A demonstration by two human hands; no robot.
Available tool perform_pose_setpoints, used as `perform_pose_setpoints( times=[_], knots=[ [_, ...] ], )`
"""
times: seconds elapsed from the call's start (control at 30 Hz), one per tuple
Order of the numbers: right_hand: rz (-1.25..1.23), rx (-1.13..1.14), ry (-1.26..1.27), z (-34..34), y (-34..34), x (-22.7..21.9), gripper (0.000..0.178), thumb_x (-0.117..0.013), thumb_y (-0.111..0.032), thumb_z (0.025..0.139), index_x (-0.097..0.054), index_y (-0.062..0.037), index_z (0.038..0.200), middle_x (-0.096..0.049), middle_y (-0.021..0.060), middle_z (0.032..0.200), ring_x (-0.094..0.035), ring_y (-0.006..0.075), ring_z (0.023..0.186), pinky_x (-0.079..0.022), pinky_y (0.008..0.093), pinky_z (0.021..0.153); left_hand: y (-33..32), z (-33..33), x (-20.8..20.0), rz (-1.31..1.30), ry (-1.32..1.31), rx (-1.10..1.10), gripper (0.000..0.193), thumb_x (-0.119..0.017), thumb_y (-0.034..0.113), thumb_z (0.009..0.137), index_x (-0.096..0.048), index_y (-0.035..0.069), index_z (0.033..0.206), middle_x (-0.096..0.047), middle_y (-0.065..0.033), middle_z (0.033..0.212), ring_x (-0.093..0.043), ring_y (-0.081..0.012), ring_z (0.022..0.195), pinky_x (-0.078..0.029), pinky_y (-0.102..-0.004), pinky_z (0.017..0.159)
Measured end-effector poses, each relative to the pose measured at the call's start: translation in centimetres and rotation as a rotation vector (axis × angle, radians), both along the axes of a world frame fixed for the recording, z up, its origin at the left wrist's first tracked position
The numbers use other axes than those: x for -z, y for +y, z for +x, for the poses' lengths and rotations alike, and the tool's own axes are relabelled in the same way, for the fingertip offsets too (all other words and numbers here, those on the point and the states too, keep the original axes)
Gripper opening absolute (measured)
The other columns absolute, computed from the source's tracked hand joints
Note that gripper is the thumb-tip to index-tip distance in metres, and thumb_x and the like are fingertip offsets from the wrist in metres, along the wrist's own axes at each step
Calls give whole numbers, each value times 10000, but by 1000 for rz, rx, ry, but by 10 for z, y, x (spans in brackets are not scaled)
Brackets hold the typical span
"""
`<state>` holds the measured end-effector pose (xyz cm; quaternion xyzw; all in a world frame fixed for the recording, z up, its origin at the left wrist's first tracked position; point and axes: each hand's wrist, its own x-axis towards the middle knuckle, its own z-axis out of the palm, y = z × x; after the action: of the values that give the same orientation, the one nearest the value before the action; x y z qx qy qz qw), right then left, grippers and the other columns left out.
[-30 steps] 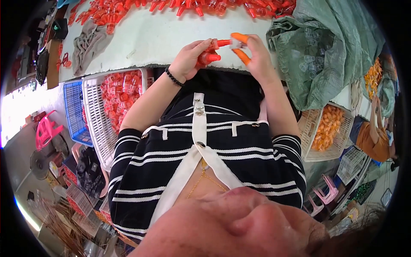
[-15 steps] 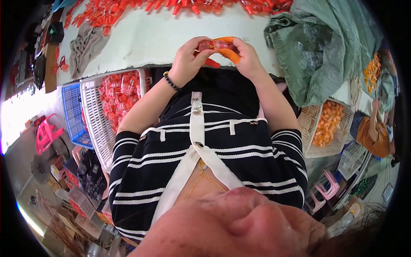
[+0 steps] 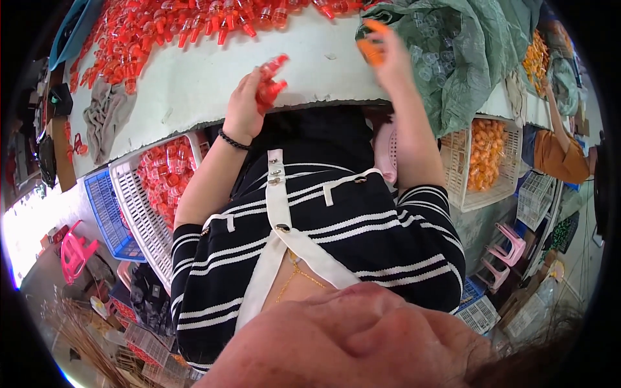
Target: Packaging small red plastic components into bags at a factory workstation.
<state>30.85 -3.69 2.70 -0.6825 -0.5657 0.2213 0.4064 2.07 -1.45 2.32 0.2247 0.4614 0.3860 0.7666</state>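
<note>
While the left hand grips red bottles pointing toward 1 o'clock, the right hand pinches an orange cap. That cap sits well apart, at 3 o'clock from the bottles.

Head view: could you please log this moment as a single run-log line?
left hand: holds red pieces | right hand: holds orange piece, raised by green bag | white table

Hands apart, red pieces gripped.

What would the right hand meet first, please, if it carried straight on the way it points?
Probably the green bag: the right hand, holding an orange piece, points up and away, right beside its folds. Depth is unclear.
</note>
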Motion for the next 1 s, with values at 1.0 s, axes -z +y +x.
perform_pose_setpoints(
  times=[1.0],
  knots=[
    [335, -632, -166, -122, 0, -20, 351, -738, -71, 754, -603, -14, 1073, -607, 121, 979, -608, 269, 836, -510, 319, 746, 5, 0, -4, 330, 318, -39, 378, -510, 316, 970, -449, -14, 1144, -609, -97, 822, -586, -139, 612, -469, -262, 507]
  ],
)
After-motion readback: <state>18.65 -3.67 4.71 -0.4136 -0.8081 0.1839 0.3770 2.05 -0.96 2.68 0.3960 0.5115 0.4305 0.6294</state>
